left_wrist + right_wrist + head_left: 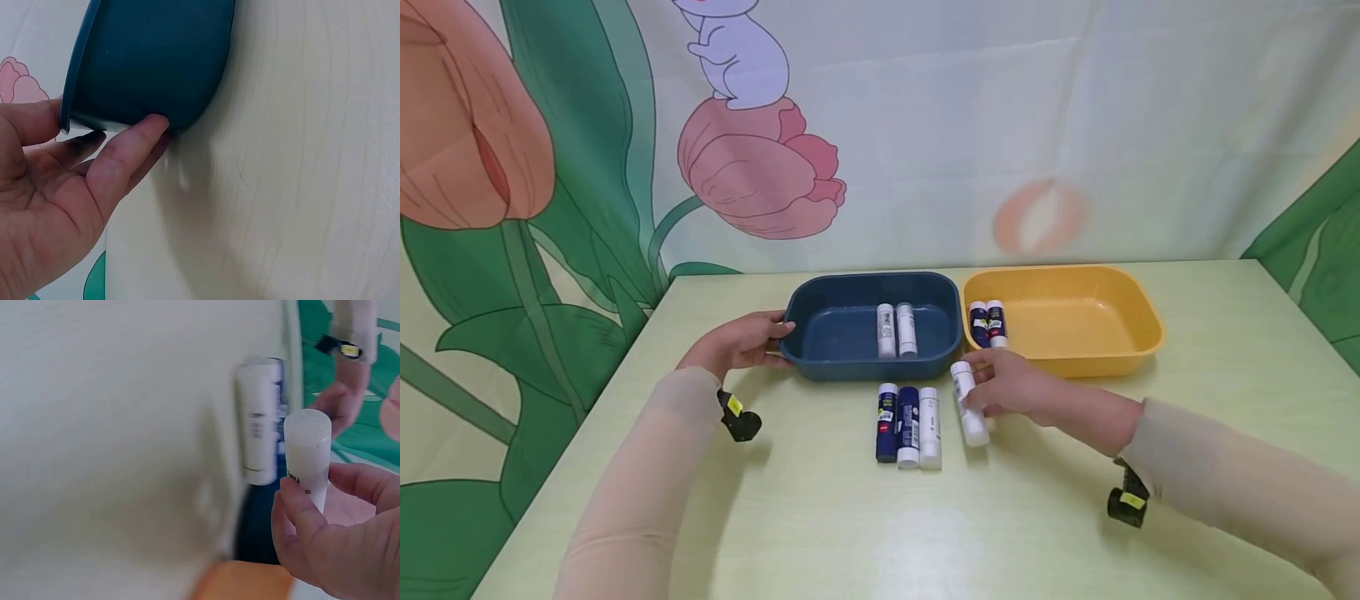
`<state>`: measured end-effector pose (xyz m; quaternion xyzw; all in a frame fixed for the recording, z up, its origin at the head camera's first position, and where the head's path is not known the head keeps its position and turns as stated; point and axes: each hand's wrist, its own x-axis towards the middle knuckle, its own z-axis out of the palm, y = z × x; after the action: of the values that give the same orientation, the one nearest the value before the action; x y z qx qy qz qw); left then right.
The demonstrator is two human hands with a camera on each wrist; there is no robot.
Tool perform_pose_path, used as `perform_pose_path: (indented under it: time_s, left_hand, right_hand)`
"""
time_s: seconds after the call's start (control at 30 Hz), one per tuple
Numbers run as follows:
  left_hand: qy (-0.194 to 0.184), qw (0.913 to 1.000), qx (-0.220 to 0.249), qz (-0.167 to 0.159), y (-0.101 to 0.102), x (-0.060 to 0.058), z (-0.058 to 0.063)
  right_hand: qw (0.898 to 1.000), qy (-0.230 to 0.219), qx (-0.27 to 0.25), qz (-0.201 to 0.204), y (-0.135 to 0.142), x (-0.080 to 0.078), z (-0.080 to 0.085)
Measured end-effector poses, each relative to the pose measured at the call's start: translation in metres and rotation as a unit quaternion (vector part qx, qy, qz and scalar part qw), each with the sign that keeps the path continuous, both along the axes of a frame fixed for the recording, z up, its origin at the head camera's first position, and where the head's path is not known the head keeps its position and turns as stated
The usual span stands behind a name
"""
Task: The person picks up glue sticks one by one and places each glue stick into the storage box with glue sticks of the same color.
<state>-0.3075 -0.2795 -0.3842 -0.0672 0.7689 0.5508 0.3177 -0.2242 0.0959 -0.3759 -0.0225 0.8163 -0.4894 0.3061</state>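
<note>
My left hand [741, 342] grips the left end of a dark blue plastic tub [865, 369], with one finger against its outer wall in the left wrist view. Between the thumb and fingers of my right hand [1018, 385] is a white glue stick [972, 427], tilted, in front of where the two tubs meet. Left of it, two navy glue sticks [907, 421] and a white glue stick [929, 429] lie side by side on the table. Two white glue sticks [886, 332] lie inside the blue tub. A yellow tub [1075, 367] contains two navy glue sticks [996, 321] at its left end.
Both tubs stand beside each other near the far edge of the pale wooden table [850, 533]. Behind them hangs a cloth backdrop [925, 142] printed with tulips and a cartoon animal. A small black camera [1127, 500] is strapped at each wrist.
</note>
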Motion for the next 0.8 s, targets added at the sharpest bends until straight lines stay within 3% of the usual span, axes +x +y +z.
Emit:
perform_pose_path:
  time_s: [0.13,0.3,0.47,0.57,0.8]
  left_hand:
    - [0.001,1.0,-0.003,-0.001,0.0,0.001,0.002]
    - [0.002,1.0,-0.002,-0.003,0.0,0.002,0.004]
    - [0.0,1.0,0.0,-0.001,-0.001,0.002,0.003]
    - [-0.001,1.0,0.003,0.003,-0.001,0.001,0.003]
    - [-0.001,1.0,0.003,-0.001,0.002,0.001,0.003]
  right_hand:
    - [0.999,0.031,-0.004,0.022,0.006,-0.002,0.027]
    - [0.998,0.053,-0.02,0.041,0.009,-0.011,0.073]
    - [0.997,0.058,-0.043,0.03,0.011,-0.027,0.114]
    - [0.997,0.059,-0.051,0.025,0.013,-0.038,0.133]
    - [0.998,0.06,-0.015,0.021,0.016,-0.056,0.165]
